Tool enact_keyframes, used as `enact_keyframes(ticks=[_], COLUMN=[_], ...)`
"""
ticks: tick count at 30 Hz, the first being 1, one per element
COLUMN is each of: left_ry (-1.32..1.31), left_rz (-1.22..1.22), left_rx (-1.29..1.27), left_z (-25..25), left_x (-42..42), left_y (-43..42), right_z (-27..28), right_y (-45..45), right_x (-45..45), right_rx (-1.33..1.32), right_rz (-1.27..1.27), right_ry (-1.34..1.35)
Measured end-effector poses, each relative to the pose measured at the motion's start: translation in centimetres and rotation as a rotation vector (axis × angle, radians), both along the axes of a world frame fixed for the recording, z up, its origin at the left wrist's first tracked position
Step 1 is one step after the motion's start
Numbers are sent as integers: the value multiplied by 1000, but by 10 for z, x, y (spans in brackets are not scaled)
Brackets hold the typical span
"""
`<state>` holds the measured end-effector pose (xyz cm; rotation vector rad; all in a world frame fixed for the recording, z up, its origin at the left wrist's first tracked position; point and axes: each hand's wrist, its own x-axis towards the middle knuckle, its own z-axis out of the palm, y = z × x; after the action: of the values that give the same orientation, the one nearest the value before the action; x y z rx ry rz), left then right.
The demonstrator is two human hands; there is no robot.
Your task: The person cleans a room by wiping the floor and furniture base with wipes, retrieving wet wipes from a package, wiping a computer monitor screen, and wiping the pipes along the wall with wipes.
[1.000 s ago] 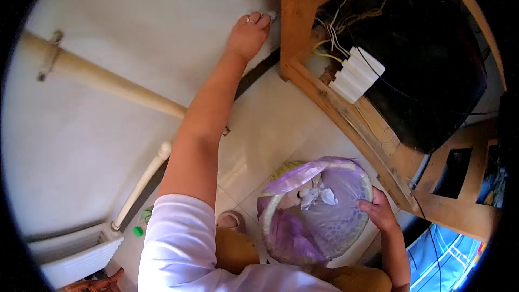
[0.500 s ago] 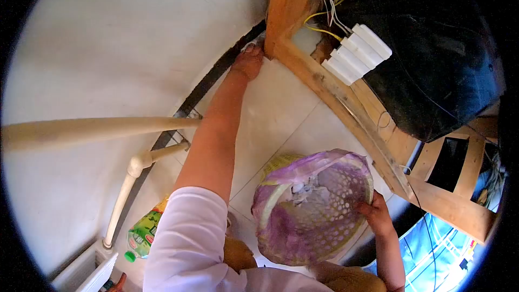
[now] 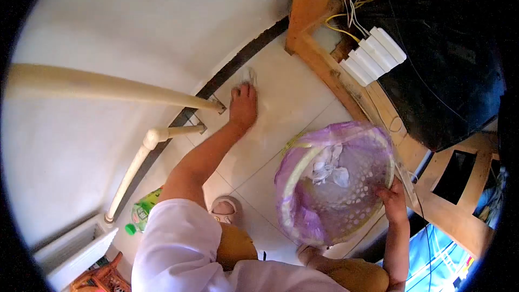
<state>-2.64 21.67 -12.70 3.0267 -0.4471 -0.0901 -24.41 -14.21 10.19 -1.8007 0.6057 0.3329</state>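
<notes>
A bottle (image 3: 141, 210) is showing at the left, partly hidden by the white sleeve (image 3: 181, 232). The left hand (image 3: 243, 107) is reaching down at the floor (image 3: 273, 78) near the pipe (image 3: 124, 87), fingers bending toward a pale wad (image 3: 247, 77); blur is hiding whether that grip is closed on it. The wad is looking light and soft, suiting a loose pinch from above. Further right, the bin (image 3: 296, 181) is tilting its mouth upward before the right knee (image 3: 357, 276), its purple liner (image 3: 307, 226) holding crumpled tissue (image 3: 339, 176). It is seeming light, with a stiff rim under thin, slippery film, best held through both together. The right hand (image 3: 394, 199) is clamping the rim's right side, thumb inside.
</notes>
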Motion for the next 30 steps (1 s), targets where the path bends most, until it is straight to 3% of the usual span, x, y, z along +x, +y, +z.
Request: enact_keyframes(ticks=[2, 4, 6, 8, 10, 11, 13, 14, 16, 18, 20, 22, 23, 25, 26, 28, 30], left_ry=[72, 200, 263, 55, -127, -68, -131, -150, 74, 53, 43, -356, -363, -218, -18, 223, 430], left_rz=[-39, -126, -185, -85, 179, 355, 213, -5, -243, -155, 92, 20, 15, -221, -314, -510, -604], left_rx=[-3, -286, -368, -364, -297, -265, -447, -239, -640, -681, -864, -740, -750, -604, -521, -742, -848], left_z=[4, -6, 20, 33, 18, 6, -12, -24, -7, -25, -13, -21, -25, -43, -43, -21, 4], left_x=[-46, -74, -58, -15, 28, 27, -8, -40, -67, -39, 29, 78, 84, 85, 65, 14, -38], left_y=[8, 19, 17, 16, 22, 18, -9, -22, -42, -61, -73, -81, -86, -101, -109, -103, -96], right_z=[8, 12, 4, 9, 8, 9, 17, 20, 12, 12, 18, 25, 26, 18, 13, 6, 2], right_y=[-10, -5, -12, -14, -16, -19, -22, -22, -19, -22, -17, -11, -8, -5, 0, 16, 25], right_x=[3, 10, 9, 4, -7, -8, -12, -15, -24, -28, -29, -23, -20, -17, -13, 6, 32], right_rx=[34, -9, -14, -29, -20, -7, -25, -28, -64, -123, -48, -25, -1, -5, -3, 61, 55], right_rz=[59, 8, -4, -30, -68, -109, -131, -146, -183, -209, -164, -130, -100, -111, -111, -105, 55], right_ry=[120, 24, -68, 7, 5, -10, -3, 16, -29, -60, 7, 50, 55, 24, 23, -123, -95])
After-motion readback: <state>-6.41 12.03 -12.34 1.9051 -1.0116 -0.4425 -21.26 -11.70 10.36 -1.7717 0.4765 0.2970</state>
